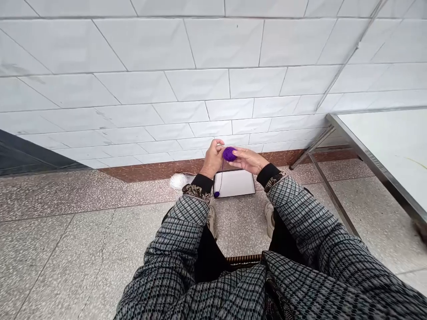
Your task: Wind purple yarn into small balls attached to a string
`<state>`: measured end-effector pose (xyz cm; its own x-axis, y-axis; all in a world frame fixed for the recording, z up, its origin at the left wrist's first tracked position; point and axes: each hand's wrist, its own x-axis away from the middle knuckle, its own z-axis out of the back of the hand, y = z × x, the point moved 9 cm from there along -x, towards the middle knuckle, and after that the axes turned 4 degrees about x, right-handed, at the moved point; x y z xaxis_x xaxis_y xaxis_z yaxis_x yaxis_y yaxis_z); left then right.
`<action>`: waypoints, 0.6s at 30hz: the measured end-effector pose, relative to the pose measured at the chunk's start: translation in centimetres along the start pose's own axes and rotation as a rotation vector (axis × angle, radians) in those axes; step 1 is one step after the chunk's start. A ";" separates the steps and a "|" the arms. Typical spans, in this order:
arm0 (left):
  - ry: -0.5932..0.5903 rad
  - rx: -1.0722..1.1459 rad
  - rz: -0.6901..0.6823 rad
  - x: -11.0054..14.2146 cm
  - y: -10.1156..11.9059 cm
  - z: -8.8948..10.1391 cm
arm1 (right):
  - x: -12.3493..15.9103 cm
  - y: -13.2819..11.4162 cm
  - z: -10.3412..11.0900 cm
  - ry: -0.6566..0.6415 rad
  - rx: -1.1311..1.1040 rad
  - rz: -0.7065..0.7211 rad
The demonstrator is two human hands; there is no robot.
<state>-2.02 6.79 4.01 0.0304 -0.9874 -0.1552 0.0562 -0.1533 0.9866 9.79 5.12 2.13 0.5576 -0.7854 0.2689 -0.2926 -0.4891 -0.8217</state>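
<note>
A ball of purple yarn (229, 154) is held up between my hands, above the floor near the wall. My right hand (248, 160) grips it from the right, thumb and fingers against its side. On the other side my left hand (212, 159) is closed with curled fingers beside the ball, where the yarn strand (222, 171) runs; its exact grip is partly hidden. The strand hangs down to a small purple yarn ball (216, 194) at the left corner of a shallow white tray (235, 183) with a dark rim.
White yarn (180, 181) lies on the floor left of the tray. A white table with a metal frame (376, 164) stands on the right. The tiled wall (213, 111) rises close in front. My shoes (269, 218) are just this side of the tray.
</note>
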 end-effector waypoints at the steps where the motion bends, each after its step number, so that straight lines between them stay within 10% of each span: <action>1: -0.006 -0.039 -0.019 -0.1 0.3 -0.2 | 0.1 -0.2 0.3 0.014 -0.001 0.006; 10: 0.023 -0.119 -0.104 -0.9 0.1 -1.7 | 1.0 -2.3 2.3 0.119 0.075 0.080; 18: -0.314 -0.119 0.063 0.0 -2.5 -5.9 | 1.7 -6.6 6.4 0.463 0.397 0.351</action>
<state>3.74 7.42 1.28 -0.2707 -0.9612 -0.0528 0.1802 -0.1045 0.9781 17.57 9.44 4.78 0.0686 -0.9953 0.0683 -0.0400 -0.0711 -0.9967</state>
